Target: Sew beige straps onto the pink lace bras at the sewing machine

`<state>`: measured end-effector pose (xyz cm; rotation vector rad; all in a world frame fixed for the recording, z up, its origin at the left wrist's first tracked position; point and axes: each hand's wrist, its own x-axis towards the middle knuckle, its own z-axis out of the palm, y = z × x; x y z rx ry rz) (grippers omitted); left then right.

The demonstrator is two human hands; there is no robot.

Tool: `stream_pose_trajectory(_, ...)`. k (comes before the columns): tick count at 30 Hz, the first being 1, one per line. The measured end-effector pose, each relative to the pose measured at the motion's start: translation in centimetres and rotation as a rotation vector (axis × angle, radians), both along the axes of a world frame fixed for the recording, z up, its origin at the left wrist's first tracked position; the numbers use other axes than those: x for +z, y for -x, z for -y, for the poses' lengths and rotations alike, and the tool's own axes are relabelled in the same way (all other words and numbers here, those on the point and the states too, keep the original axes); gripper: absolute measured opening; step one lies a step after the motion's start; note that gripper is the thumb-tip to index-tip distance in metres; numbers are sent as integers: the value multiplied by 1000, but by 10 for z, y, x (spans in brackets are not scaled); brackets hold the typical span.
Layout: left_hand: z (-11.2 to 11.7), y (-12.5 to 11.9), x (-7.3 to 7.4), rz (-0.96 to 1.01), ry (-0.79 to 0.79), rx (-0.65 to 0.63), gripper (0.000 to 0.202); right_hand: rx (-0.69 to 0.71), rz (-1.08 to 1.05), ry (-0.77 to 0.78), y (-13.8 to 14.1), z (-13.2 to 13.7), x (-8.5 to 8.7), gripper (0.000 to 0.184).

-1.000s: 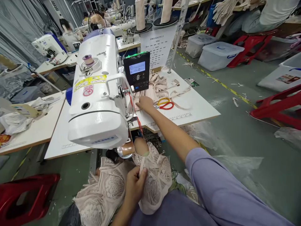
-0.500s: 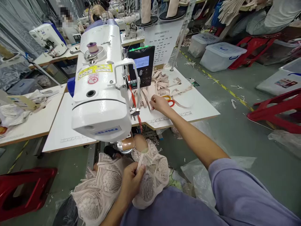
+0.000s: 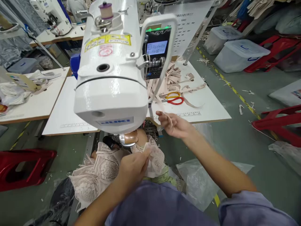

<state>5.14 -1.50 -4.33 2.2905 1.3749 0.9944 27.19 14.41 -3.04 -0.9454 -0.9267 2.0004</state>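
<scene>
My left hand pinches the edge of a beige lace bra, raised over my lap. More beige lace bra cups lie to the left of that hand. My right hand, slightly blurred, is at the front edge of the white table with a thin beige strap between its curled fingers. Behind it a heap of cut beige straps is on the tabletop. Scissors with a red and a yellow handle loop rest beside the heap.
A white JUKI sewing machine stands before me, its control screen on the right. Clear plastic bins and red stools are on the floor to the right; another red stool is at left.
My right hand has drawn back from the strap heap toward me, bringing a strap along. My left hand has lifted the bra's edge a little. The camera view has shifted closer to the machine.
</scene>
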Motion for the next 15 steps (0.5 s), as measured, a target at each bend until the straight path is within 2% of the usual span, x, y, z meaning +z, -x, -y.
stream_pose_trajectory(1,-3,5,6,-83,-97,27,32,40,-82,48,6,15,-1,32)
stream_pose_trajectory(3,-8,16,14,-250,-175,167,32,78,-128,61,19,39,-3,30)
stream_pose_trajectory(5,-11,25,20,-374,-126,302,34,70,-74,-10,32,54,-6,26)
stream_pose_trajectory(7,-13,31,22,-394,-1,359,37,60,-12,-81,42,58,-9,26)
stream_pose_trajectory(11,-14,41,23,-203,243,282,41,53,87,-218,53,51,-13,29)
stream_pose_trajectory(15,-19,55,22,-83,410,173,43,46,266,-365,64,38,-8,28)
